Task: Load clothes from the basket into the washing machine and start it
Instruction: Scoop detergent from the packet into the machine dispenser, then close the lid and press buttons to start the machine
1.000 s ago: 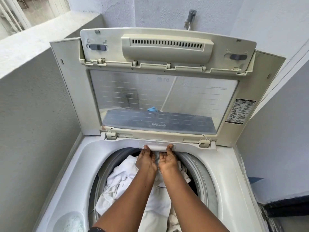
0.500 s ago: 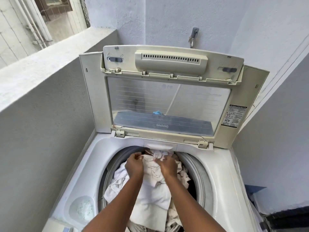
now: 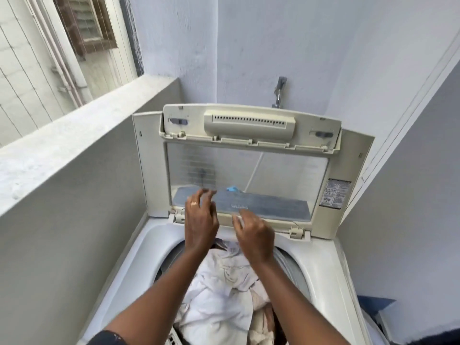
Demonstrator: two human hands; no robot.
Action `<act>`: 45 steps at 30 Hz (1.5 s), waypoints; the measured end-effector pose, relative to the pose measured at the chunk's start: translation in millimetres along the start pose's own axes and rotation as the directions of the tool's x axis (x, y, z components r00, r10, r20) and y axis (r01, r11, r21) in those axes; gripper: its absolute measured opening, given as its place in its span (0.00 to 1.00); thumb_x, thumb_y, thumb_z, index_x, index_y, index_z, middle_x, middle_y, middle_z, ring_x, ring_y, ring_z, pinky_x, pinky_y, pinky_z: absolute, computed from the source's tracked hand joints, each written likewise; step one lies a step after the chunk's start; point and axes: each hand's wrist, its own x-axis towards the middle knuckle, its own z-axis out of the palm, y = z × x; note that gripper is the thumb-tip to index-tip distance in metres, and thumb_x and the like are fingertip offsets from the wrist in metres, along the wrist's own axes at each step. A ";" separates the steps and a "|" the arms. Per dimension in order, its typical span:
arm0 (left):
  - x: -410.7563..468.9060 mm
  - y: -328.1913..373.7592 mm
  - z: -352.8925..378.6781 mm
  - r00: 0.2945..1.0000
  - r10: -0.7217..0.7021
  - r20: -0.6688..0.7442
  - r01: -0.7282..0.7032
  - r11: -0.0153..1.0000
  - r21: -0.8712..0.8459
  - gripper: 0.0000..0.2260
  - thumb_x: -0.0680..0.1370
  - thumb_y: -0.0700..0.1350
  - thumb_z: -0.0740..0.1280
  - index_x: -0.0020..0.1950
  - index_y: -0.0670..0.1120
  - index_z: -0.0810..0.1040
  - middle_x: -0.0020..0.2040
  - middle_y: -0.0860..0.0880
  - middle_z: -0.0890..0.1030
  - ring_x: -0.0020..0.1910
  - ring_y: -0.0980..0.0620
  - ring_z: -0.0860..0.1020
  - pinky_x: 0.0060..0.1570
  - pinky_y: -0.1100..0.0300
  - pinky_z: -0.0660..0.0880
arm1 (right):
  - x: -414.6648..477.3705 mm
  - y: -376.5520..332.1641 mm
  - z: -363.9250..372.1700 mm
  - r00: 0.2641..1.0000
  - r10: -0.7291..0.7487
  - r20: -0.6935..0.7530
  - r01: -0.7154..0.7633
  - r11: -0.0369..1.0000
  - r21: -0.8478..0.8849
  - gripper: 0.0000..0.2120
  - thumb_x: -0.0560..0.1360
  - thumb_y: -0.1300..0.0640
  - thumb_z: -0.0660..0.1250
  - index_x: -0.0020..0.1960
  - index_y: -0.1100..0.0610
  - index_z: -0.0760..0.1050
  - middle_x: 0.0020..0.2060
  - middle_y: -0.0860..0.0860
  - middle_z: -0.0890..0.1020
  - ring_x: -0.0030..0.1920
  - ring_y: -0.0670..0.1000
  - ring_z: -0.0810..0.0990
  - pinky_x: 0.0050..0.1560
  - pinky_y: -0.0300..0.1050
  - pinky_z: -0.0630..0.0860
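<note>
The clothes (image 3: 219, 295) lie heaped in the drum of the top-loading washing machine (image 3: 139, 255), in the lower middle of the frame, and the pile reaches up to the drum's mouth. That is the likeliest source of trouble. If the lid (image 3: 249, 170), standing open and upright at centre frame, is brought down now, a fold of the white cloth could catch under its edge, or the lid may not seat and the machine may refuse to start. The folding lid could also nip a finger at its crease if pulled carelessly. A load this full may wash poorly too.

The left hand (image 3: 201, 220) is up in front of the lid's lower glass, fingers spread and gripping nothing. The right hand (image 3: 254, 235) is just beside it, above the far rim. Its fingers are loosely curled and blurred, and they seem to hold nothing.

By count there are two hands, one ring (image 3: 194, 203) on the left hand, one machine, one lid with two hinges showing, one tap (image 3: 280, 92) on the wall above, and one label (image 3: 334, 192) on the lid's right side. The garments are white and beige, too tangled to number. No basket can be made out.
</note>
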 end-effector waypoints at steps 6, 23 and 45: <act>115.8 44.9 -52.0 0.955 0.244 -0.169 -0.230 0.968 0.099 0.17 0.77 0.42 0.57 0.65 0.44 0.73 0.65 0.42 0.74 0.64 0.43 0.67 0.69 0.46 0.63 | 121.0 -0.4 -74.3 0.898 -0.169 -0.405 0.137 0.985 -0.106 0.07 0.73 0.58 0.65 0.43 0.60 0.80 0.36 0.56 0.82 0.37 0.56 0.80 0.40 0.45 0.76; 182.4 107.0 -92.0 0.868 0.111 0.484 -0.285 0.909 0.305 0.20 0.81 0.57 0.49 0.66 0.51 0.71 0.67 0.44 0.73 0.68 0.40 0.67 0.71 0.41 0.53 | 211.5 -11.4 -121.2 0.932 0.135 0.336 -0.070 0.977 -0.199 0.19 0.81 0.48 0.53 0.63 0.56 0.73 0.64 0.58 0.76 0.66 0.60 0.71 0.64 0.52 0.65; -94.0 78.6 -189.7 0.349 -0.180 0.920 -0.255 0.926 0.278 0.12 0.74 0.40 0.68 0.57 0.38 0.79 0.55 0.41 0.81 0.49 0.48 0.75 0.39 0.61 0.65 | -80.6 -73.4 -189.9 0.478 0.032 0.877 -0.137 0.990 0.038 0.11 0.73 0.63 0.68 0.51 0.70 0.79 0.50 0.62 0.82 0.51 0.56 0.80 0.45 0.43 0.72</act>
